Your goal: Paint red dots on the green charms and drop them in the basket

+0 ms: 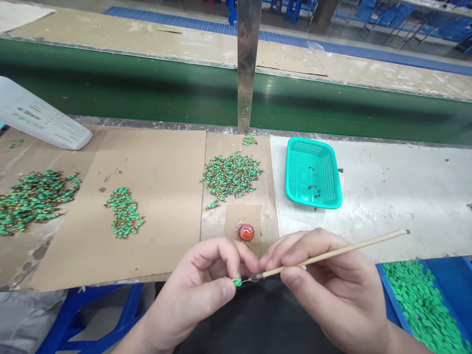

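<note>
Between the thumb and forefinger of my left hand [206,275] is a small green figurine [237,281]. My right hand [328,280] is closed around a thin paintbrush [354,248] with a pale wooden handle, its tip against or very near the figurine. Just beyond my fingers stands a little round pot of red paint [246,232] on the cardboard. Past it lies a heap of small green and brown figurines [233,174]. Fingers partly hide the figurine.
A teal basket [338,196] with several dark bits stands at right. Smaller figurines pile [124,214] and a bigger pile [35,199] lie left, near a translucent container [47,118]. A metal post [247,64] rises behind. A blue tray [393,295] holds green discs.
</note>
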`<state>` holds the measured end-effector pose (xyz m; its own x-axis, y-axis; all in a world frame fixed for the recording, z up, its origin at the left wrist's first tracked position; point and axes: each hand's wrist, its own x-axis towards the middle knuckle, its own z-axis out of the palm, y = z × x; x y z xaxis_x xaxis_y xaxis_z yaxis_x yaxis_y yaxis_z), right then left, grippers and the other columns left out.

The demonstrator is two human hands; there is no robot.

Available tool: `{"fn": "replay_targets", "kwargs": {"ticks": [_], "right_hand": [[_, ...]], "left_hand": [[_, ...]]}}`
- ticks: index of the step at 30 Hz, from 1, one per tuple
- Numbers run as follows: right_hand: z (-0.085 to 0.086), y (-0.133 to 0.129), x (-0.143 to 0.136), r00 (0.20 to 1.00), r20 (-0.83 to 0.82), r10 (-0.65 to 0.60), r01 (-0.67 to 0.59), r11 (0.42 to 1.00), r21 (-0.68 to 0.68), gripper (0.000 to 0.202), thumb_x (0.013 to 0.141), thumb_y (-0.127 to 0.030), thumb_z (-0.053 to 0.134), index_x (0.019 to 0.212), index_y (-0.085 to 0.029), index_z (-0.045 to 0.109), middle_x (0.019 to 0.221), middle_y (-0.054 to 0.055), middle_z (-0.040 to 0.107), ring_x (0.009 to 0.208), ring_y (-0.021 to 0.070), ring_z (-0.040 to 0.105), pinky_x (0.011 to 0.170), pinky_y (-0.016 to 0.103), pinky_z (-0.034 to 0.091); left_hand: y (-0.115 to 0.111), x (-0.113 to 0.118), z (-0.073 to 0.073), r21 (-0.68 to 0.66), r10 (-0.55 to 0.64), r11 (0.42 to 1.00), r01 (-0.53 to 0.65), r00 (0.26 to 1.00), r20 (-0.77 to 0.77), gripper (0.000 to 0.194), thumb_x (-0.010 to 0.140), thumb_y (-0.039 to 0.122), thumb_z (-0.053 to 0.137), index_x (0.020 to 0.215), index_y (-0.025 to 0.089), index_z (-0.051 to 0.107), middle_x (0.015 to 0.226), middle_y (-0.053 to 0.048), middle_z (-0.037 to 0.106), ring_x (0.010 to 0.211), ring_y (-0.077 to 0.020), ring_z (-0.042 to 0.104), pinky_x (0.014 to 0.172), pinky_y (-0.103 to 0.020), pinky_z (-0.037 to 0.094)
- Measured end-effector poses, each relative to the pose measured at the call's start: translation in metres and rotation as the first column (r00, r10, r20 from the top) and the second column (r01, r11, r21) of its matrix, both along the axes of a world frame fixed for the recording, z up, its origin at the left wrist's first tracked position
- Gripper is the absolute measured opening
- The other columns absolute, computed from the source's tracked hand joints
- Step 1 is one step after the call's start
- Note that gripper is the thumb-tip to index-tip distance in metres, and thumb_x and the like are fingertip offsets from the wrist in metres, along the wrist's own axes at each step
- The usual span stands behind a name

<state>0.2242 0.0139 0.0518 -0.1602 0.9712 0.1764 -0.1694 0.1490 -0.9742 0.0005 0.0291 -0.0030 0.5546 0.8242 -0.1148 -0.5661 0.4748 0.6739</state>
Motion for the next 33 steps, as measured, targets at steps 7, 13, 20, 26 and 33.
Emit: {"fn": "replay_targets", "kwargs": {"ticks": [7, 13, 20, 26, 33], "right_hand": [[0.001, 0.001, -0.001, 1.0, -0.003, -0.007, 0.007, 1.0, -0.009, 0.031, 0.104, 0.0, 0.077, 0.12, -0.026, 0.084, 0.107, 0.004, 0.087, 0.101, 0.0205, 0.088, 0.094, 0.033, 0.075], [0.004, 0.001, 0.002, 0.989, 0.144, -0.014, 0.002, 0.996, 0.084, 0.031, 0.101, 0.0, 0.079, 0.119, -0.025, 0.081, 0.106, 0.005, 0.086, 0.098, 0.0222, 0.088, 0.091, 0.036, 0.076], [0.01, 0.006, 0.004, 0.948, 0.319, 0.001, -0.061, 0.982, 0.179, 0.027, 0.103, -0.005, 0.079, 0.118, -0.026, 0.077, 0.102, 0.007, 0.087, 0.094, 0.0239, 0.087, 0.086, 0.037, 0.075], [0.01, 0.006, 0.003, 0.95, 0.313, -0.005, -0.054, 0.982, 0.181, 0.023, 0.102, -0.006, 0.08, 0.113, -0.026, 0.076, 0.102, 0.007, 0.087, 0.094, 0.0232, 0.088, 0.086, 0.036, 0.076], [0.008, 0.005, 0.0, 0.975, 0.221, -0.036, 0.012, 0.994, 0.11, 0.024, 0.1, -0.002, 0.08, 0.11, -0.024, 0.078, 0.102, 0.006, 0.088, 0.094, 0.0224, 0.088, 0.088, 0.035, 0.076]], "left_hand": [[-0.001, -0.001, -0.001, -0.003, -0.007, 1.0, 0.007, 1.0, -0.001, 0.013, 0.099, 0.033, 0.094, 0.096, 0.023, 0.087, 0.108, -0.006, 0.087, 0.101, -0.0177, 0.079, 0.095, -0.023, 0.062], [0.001, 0.0, 0.0, 0.012, 0.001, 1.0, -0.001, 1.0, -0.029, 0.013, 0.099, 0.033, 0.094, 0.096, 0.023, 0.086, 0.106, -0.005, 0.087, 0.097, -0.0158, 0.078, 0.091, -0.021, 0.061], [0.001, 0.002, 0.002, 0.045, 0.042, 0.998, -0.038, 0.993, -0.109, 0.017, 0.099, 0.036, 0.094, 0.093, 0.023, 0.085, 0.1, -0.005, 0.087, 0.092, -0.0163, 0.076, 0.086, -0.021, 0.06], [0.001, 0.002, 0.003, 0.042, 0.055, 0.998, -0.05, 0.991, -0.121, 0.018, 0.097, 0.036, 0.095, 0.091, 0.023, 0.085, 0.097, -0.005, 0.086, 0.089, -0.0166, 0.076, 0.084, -0.022, 0.06], [-0.001, 0.0, 0.002, 0.019, 0.048, 0.999, -0.046, 0.995, -0.092, 0.017, 0.096, 0.037, 0.095, 0.092, 0.023, 0.086, 0.099, -0.005, 0.085, 0.093, -0.0177, 0.077, 0.087, -0.023, 0.061]]}}
